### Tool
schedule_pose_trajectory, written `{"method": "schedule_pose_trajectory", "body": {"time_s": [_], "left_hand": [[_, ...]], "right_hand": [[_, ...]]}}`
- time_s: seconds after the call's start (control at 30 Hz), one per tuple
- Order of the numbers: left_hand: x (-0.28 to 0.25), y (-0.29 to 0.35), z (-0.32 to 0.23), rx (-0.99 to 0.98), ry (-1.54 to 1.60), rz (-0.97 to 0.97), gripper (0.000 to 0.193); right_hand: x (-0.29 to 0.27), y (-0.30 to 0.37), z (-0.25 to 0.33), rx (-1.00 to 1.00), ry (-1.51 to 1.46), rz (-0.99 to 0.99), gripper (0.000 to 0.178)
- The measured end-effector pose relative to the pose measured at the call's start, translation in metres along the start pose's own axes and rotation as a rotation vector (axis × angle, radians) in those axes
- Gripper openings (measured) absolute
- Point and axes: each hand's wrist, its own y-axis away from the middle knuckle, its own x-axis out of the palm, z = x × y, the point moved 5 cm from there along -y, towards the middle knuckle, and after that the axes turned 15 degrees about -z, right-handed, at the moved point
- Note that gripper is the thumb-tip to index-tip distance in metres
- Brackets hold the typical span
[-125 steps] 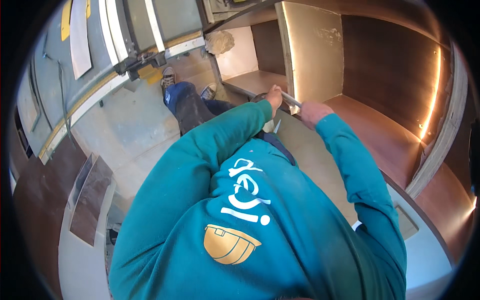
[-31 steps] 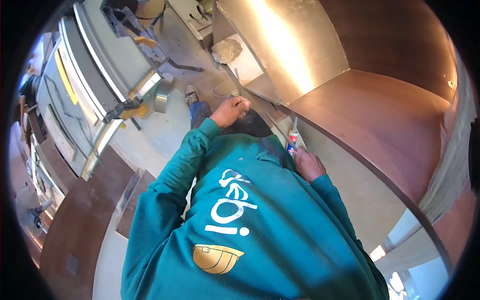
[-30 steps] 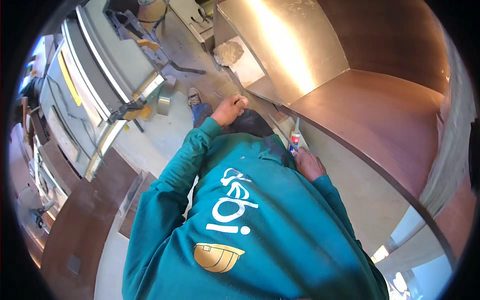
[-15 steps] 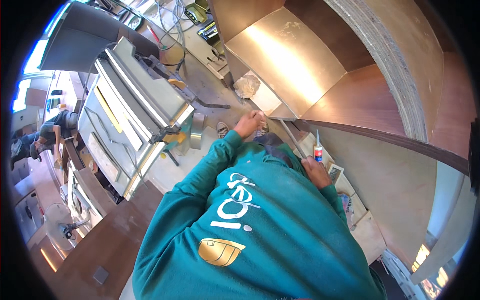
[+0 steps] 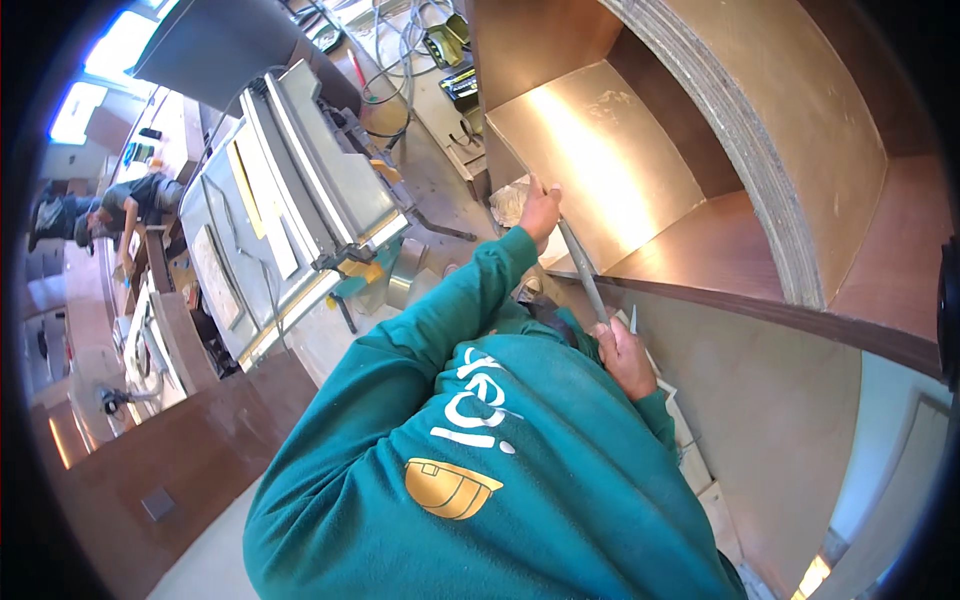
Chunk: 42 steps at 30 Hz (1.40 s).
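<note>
Because the grey rod [image 5: 580, 265] looks slim, straight and rigid, it should handle as a stiff, fairly light piece, not fragile, though a smooth shaft could turn in a loose grip. Holding it near both ends would probably steady it best. It slants in the air before the cabinet [image 5: 840, 110], crossing that unit's front edge from this view.

Of the 2 hands, the right [image 5: 628, 362] is below the cabinet's edge, its fingers closed around the rod's lower end; the left [image 5: 541, 215] is at the cabinet's left corner, fingers curled together beside the upper end, whether gripping I cannot tell. A pale nozzle [image 5: 633, 318] pokes up just beside the right hand.

Within the cabinet, a lit panel [image 5: 600, 150] meets a brown shelf [image 5: 710, 240]. Left of the cabinet, across the dusty floor [image 5: 440, 262], stands a grey counter with metal rails, bearing a yellow strip [image 5: 245, 185]; farther left, a co-worker [image 5: 150, 198] bends over. Cables [image 5: 400, 50] tangle beyond the cabinet's far left corner.
</note>
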Motion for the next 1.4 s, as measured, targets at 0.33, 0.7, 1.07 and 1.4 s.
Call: {"method": "schedule_pose_trajectory", "body": {"time_s": [0.33,0.7,1.07,1.4], "left_hand": [[-0.039,-0.021,-0.001,-0.216,0.229,0.14,0.061],[-0.09,-0.011,-0.027,-0.328,0.515,0.103,0.054],[-0.085,-0.057,-0.001,-0.435,0.594,0.141,0.023],[-0.052,-0.03,0.04,-0.403,0.442,0.062,0.057]], "right_hand": [[0.014,-0.046,0.024,-0.168,-0.086,0.044,0.031],[0.05,-0.112,0.096,-0.213,0.456,0.061,0.027],[0.055,-0.149,0.11,-0.155,0.592,0.045,0.025],[0.018,-0.175,0.146,-0.143,1.058,0.216,0.029]]}}
